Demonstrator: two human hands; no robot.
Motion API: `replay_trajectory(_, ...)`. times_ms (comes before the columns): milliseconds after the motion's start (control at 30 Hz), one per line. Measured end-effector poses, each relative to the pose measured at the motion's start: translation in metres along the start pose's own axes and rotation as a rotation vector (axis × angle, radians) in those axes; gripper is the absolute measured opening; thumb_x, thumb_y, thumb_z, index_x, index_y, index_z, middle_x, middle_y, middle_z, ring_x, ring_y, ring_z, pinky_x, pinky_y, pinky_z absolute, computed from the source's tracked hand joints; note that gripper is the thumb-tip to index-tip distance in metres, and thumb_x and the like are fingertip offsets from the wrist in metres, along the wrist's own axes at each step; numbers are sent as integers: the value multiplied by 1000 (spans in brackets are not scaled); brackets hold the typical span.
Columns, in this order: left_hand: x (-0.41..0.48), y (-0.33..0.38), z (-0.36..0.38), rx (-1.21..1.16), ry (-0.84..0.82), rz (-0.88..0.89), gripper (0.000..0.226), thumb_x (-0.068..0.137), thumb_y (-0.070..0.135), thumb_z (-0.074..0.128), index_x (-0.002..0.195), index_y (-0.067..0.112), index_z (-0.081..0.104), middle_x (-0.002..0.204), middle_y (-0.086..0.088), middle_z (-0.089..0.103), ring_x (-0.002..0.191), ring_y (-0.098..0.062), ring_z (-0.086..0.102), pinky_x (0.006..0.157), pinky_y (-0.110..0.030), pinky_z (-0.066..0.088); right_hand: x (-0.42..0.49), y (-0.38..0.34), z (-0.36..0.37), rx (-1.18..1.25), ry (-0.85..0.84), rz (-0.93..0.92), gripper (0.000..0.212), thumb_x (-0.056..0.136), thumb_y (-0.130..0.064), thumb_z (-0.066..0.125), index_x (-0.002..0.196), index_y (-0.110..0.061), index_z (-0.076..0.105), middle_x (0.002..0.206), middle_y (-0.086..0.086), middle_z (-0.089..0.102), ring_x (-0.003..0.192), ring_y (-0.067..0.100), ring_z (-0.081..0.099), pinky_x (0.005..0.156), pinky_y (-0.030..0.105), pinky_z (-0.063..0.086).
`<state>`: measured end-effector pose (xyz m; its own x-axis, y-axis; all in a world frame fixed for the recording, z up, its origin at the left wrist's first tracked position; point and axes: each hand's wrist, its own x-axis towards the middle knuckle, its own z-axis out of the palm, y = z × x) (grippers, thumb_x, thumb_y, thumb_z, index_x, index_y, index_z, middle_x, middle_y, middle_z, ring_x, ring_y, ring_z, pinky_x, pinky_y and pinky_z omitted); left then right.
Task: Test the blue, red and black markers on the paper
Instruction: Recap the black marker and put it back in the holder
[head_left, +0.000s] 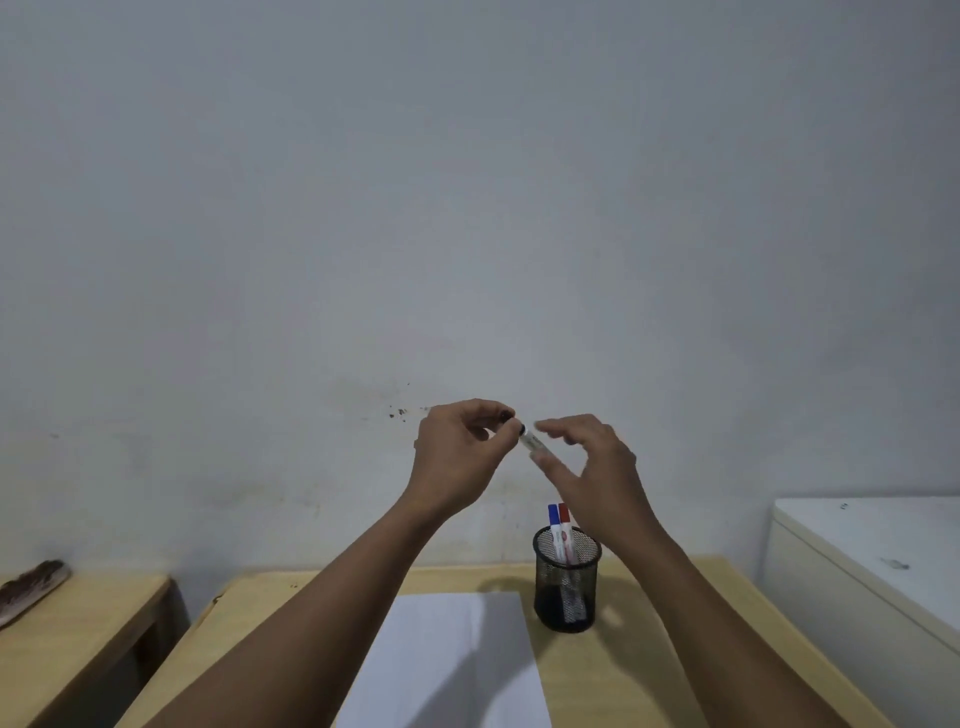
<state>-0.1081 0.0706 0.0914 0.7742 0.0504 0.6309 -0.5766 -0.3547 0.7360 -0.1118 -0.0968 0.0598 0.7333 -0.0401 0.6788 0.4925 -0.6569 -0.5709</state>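
Both hands are raised in front of the wall, above the table. My left hand (460, 449) pinches the black cap end of a black marker (531, 441), whose white barrel slants down to the right. My right hand (589, 462) holds the barrel between thumb and fingers, the other fingers spread. Whether the cap is on or off is unclear. A blue marker (554, 519) and a red marker (565, 522) stand capped in a black mesh cup (566, 587). A white sheet of paper (452, 660) lies on the wooden table (597, 675), left of the cup.
A second wooden table (67, 639) stands at the left with a brown object (31, 587) on it. A white cabinet (872, 577) sits at the right. A pale wall fills the background.
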Motion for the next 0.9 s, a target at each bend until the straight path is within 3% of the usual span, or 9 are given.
replay_trajectory(100, 6, -4, 23, 54, -66, 14, 18, 84, 33, 73, 97, 22, 79, 87, 9, 77, 77, -4, 67, 80, -41, 58, 6, 17, -3, 36, -72, 2, 14, 89, -27, 73, 103, -25, 72, 95, -21, 66, 91, 2, 63, 84, 30, 52)
replay_trajectory(200, 10, -16, 41, 45, -100, 17, 27, 85, 44, 70, 107, 29, 75, 89, 13, 75, 82, -4, 67, 87, -51, 53, 12, 36, -4, 52, -48, 55, 14, 90, -23, 73, 104, -21, 70, 89, -11, 71, 84, -1, 64, 68, 10, 44)
replay_trajectory(267, 11, -30, 51, 128, -138, 0, 34, 85, 51, 66, 115, 34, 69, 93, 17, 72, 86, -3, 66, 93, -52, 47, 14, 50, -4, 58, -33, 97, 29, 91, -19, 72, 118, -24, 63, 89, -11, 68, 82, -1, 65, 63, 7, 45)
replay_trajectory(333, 6, -49, 59, 325, -230, -26, 37, 87, 52, 63, 121, 37, 62, 103, 18, 68, 90, -2, 63, 97, -43, 37, 15, 65, -2, 68, -61, 121, 50, 92, -12, 70, 135, -28, 51, 93, -12, 64, 79, 3, 66, 61, 5, 47)
replay_trajectory(467, -12, -86, 73, 554, -424, -62, 46, 89, 51, 59, 132, 36, 51, 122, 15, 61, 111, -8, 55, 93, -38, 28, 13, 94, 4, -11, -131, 173, 62, 95, -10, 65, 145, -36, 39, 107, -6, 61, 78, 8, 68, 60, 12, 52)
replay_trajectory(667, -16, -113, 95, 664, -547, -143, 53, 93, 51, 54, 141, 31, 44, 146, 9, 49, 136, -16, 38, 110, -48, 22, 11, 127, 21, -102, -220, 263, 46, 97, -20, 61, 136, -38, 46, 105, -3, 63, 83, 17, 70, 73, 42, 63)
replay_trajectory(800, -15, -124, 105, 657, -591, -173, 53, 93, 51, 53, 142, 29, 45, 148, 8, 47, 137, -17, 37, 109, -49, 21, 8, 141, 33, -144, -279, 308, 33, 97, -28, 60, 126, -41, 51, 98, -6, 66, 88, 18, 68, 77, 45, 62)
replay_trajectory(900, -16, -129, 108, 636, -593, -176, 51, 95, 51, 50, 141, 30, 46, 148, 6, 48, 136, -18, 39, 107, -49, 21, 9, 147, 38, -92, -318, 340, 23, 98, -23, 60, 115, -37, 56, 91, -5, 69, 83, 15, 70, 74, 42, 62)
